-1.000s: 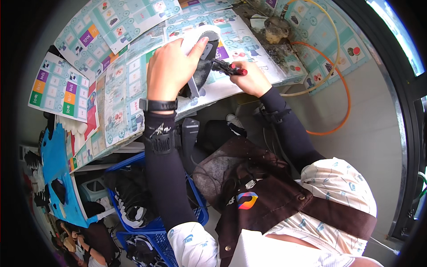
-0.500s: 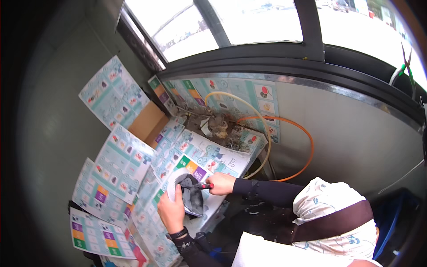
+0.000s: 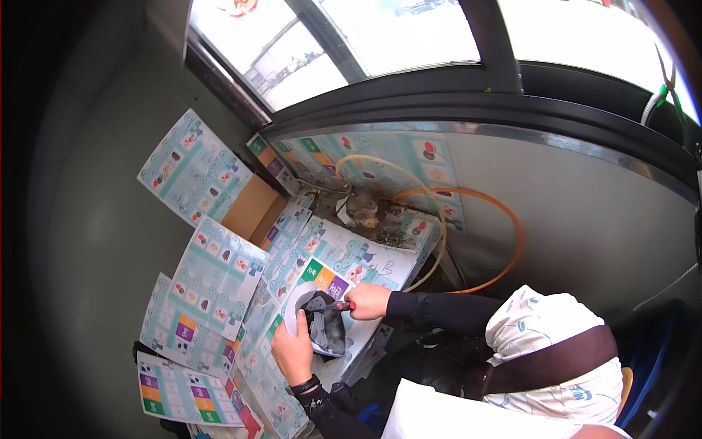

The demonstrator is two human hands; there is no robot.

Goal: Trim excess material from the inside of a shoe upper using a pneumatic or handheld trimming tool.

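Observation:
My left hand [image 3: 294, 355], with a dark band at the wrist, grips a hollow dark grey and white piece [image 3: 330, 335] by its pale curved rim, thumb toward the inside. What kind of article it is, I cannot make out. My right hand [image 3: 370, 301] is closed round a small red-and-black-handled tool [image 3: 345, 306] whose dark front end reaches over the piece's dark part. The tool's working tip blurs into the dark material. Both hands are above the bench, which is covered with printed card sheets [image 3: 380, 260].
Printed cardboard panels [image 3: 219, 263] stand along the left side. At the bench's back lies a dirty patch with a lumpy brownish heap [image 3: 362, 212]. A yellowish hose [image 3: 439, 219] and an orange hose [image 3: 521, 234] loop on the right. Green-handled pliers [image 3: 664, 91] hang by the window.
The view has shifted slightly, so the bench and panels appear farther right and a bit lower. Both hands keep their holds, with the tool still at the dark part of the piece.

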